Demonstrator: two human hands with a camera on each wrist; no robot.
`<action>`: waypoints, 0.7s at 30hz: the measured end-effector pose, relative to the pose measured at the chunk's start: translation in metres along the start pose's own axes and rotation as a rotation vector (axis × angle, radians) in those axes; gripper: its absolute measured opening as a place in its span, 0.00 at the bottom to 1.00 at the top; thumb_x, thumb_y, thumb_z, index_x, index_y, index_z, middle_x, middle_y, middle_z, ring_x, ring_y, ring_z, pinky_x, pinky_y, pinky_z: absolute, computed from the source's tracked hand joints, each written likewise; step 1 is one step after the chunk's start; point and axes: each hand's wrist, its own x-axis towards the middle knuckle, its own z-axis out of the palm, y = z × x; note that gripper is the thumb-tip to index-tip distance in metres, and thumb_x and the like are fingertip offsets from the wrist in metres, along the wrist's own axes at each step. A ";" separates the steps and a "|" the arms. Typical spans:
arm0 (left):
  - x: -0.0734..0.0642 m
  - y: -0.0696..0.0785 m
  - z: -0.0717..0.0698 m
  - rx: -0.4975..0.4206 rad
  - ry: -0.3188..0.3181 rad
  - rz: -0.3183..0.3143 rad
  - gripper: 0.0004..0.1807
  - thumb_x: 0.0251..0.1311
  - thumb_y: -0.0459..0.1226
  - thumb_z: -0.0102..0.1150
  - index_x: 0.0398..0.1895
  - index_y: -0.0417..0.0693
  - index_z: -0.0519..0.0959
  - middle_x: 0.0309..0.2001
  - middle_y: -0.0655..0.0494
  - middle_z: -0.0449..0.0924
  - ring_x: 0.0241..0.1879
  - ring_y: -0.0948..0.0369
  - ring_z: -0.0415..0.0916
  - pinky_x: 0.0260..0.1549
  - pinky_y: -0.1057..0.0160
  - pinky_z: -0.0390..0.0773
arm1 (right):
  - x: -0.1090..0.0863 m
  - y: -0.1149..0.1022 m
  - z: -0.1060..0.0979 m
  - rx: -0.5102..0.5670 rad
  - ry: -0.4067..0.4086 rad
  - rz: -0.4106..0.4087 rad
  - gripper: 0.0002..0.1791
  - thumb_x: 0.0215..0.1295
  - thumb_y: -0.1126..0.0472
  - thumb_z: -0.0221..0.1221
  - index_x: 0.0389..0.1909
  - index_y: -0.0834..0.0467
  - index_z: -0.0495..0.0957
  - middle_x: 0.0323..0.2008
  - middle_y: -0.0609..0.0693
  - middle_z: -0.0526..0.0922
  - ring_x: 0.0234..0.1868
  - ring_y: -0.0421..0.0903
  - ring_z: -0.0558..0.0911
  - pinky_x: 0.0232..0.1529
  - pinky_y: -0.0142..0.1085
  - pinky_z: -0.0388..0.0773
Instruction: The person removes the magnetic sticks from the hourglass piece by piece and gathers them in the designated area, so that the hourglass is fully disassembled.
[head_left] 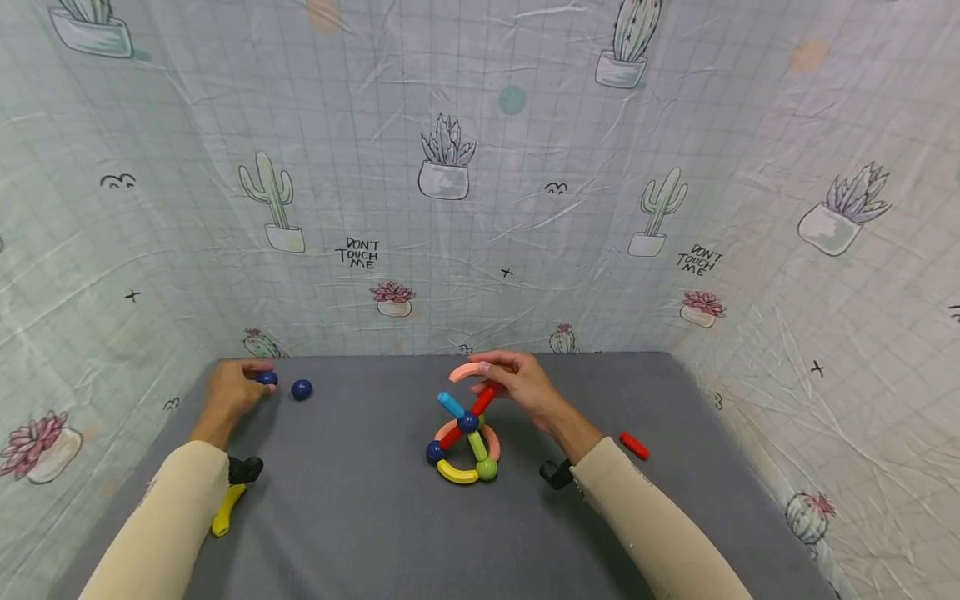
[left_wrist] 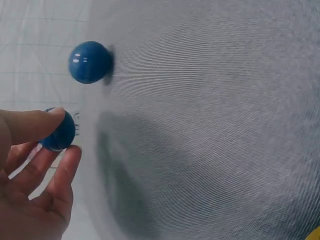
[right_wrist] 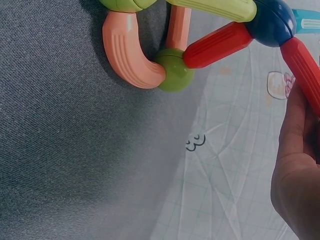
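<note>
My left hand [head_left: 228,392] pinches a blue ball [left_wrist: 64,134] between thumb and fingers, at the far left of the table. A second blue ball [head_left: 302,389] lies just right of it. Mid-table stands a structure of balls and sticks. At its top, a blue ball [head_left: 468,422] joins a light blue stick [head_left: 450,405] and a red stick [head_left: 486,400]; a yellow curved stick [head_left: 457,473] lies at the base. Over it, my right hand [head_left: 525,387] holds a salmon curved stick [head_left: 467,372], its lower fingers at the upper red stick. The right wrist view leaves that curved stick out.
A loose red stick [head_left: 633,445] lies to the right on the grey table [head_left: 360,533]. A yellow piece [head_left: 228,510] lies by the left sleeve, partly hidden. Cactus-printed cloth [head_left: 480,225] walls the back and sides.
</note>
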 end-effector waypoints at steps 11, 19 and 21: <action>0.000 -0.013 0.011 0.111 -0.054 0.087 0.21 0.55 0.31 0.72 0.53 0.29 0.84 0.50 0.27 0.85 0.52 0.31 0.79 0.53 0.38 0.72 | -0.001 0.001 0.000 0.011 -0.004 -0.004 0.18 0.81 0.55 0.59 0.65 0.55 0.83 0.59 0.58 0.88 0.47 0.48 0.93 0.59 0.43 0.86; 0.000 0.000 0.014 0.198 -0.006 0.095 0.27 0.62 0.36 0.69 0.62 0.31 0.77 0.57 0.23 0.79 0.56 0.28 0.74 0.59 0.34 0.65 | -0.001 0.002 -0.001 0.007 -0.005 -0.007 0.20 0.80 0.54 0.60 0.67 0.57 0.82 0.60 0.59 0.88 0.47 0.49 0.92 0.60 0.45 0.85; -0.003 0.014 0.017 0.221 0.090 0.125 0.27 0.64 0.38 0.68 0.62 0.33 0.78 0.57 0.23 0.78 0.56 0.28 0.72 0.60 0.34 0.62 | -0.001 0.002 -0.001 0.004 -0.004 -0.008 0.22 0.80 0.54 0.60 0.68 0.59 0.80 0.60 0.60 0.87 0.48 0.50 0.92 0.60 0.45 0.85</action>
